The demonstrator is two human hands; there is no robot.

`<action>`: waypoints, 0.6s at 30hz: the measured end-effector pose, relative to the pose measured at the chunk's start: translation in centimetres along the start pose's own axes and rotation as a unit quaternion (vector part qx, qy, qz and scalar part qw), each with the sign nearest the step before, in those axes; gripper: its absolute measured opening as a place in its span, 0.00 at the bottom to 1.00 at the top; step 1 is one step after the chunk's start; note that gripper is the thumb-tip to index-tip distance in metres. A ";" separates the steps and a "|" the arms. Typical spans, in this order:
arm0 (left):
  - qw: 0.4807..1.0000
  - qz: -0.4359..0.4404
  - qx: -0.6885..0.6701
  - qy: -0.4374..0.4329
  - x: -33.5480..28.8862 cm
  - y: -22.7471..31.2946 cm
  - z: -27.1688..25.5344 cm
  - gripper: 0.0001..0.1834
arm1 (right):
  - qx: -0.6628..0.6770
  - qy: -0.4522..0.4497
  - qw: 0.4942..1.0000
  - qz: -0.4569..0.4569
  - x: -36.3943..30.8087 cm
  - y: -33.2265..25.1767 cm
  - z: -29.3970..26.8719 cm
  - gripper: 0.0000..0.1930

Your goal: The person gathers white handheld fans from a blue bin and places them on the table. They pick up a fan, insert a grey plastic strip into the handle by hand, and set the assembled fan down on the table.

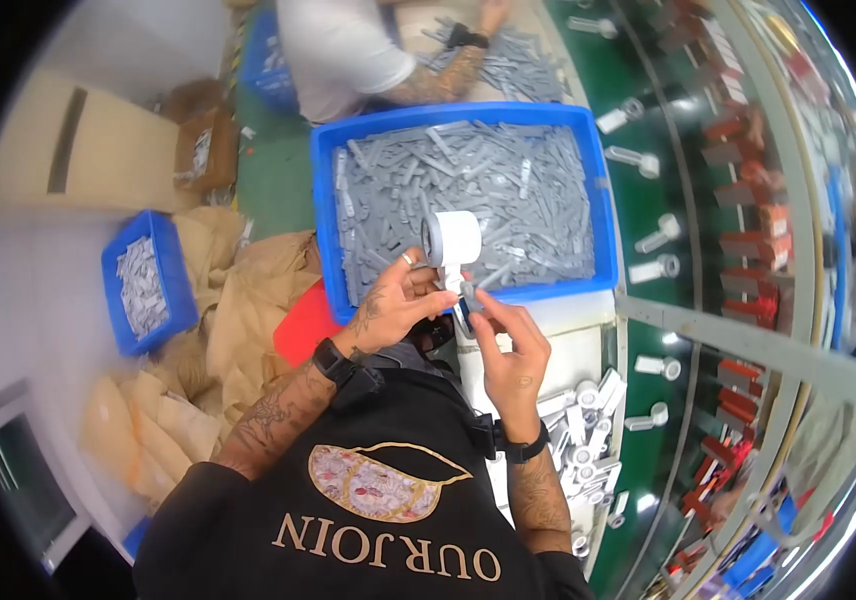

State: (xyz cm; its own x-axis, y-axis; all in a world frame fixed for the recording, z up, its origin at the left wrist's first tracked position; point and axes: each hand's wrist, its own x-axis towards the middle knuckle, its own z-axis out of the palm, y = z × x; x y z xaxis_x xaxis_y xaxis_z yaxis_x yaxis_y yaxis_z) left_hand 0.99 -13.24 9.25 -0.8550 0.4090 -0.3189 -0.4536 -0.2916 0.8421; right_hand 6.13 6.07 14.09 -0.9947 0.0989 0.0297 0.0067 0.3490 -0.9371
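In front of my body I hold a white handheld fan [459,238] with a drum-shaped head and a short handle. My left hand [393,304] is closed around the handle just below the head, its thumb pressing across the front. At the handle's lower end, the fingers of my right hand [514,352] pinch a small grey part against the dark inside of the handle. Just beyond both hands sits a large blue bin [325,205], full of loose grey plastic strips [468,175].
Several white fans [588,430] lie piled right of my right forearm. More stand along a green conveyor [638,390] on the right, beside a metal frame [748,345]. A co-worker [343,60] works beyond the bin. Leftward are brown sacks [263,290] and a smaller blue bin [113,265].
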 end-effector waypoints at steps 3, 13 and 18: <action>0.998 -0.029 0.003 -0.049 -0.1 -0.5 2.9 0.30 | -0.005 0.053 0.999 -0.002 -2.4 -0.4 -1.4 0.15; 0.980 -0.051 0.125 -0.149 -0.3 -3.0 9.0 0.29 | -0.198 0.161 0.961 -0.103 -8.8 3.1 -5.7 0.20; 0.974 -0.065 0.143 -0.163 -0.2 -3.8 11.8 0.29 | -0.186 0.178 0.962 -0.089 -10.5 3.6 -7.7 0.21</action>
State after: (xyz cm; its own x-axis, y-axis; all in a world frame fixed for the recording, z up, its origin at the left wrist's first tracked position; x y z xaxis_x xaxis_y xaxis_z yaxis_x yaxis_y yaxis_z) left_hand 5.87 -2.02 11.30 -0.6479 0.6933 -0.3154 -0.4246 0.0150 0.9052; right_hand 17.41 13.42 13.06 -0.8860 0.2961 0.3568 -0.0581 0.6926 -0.7190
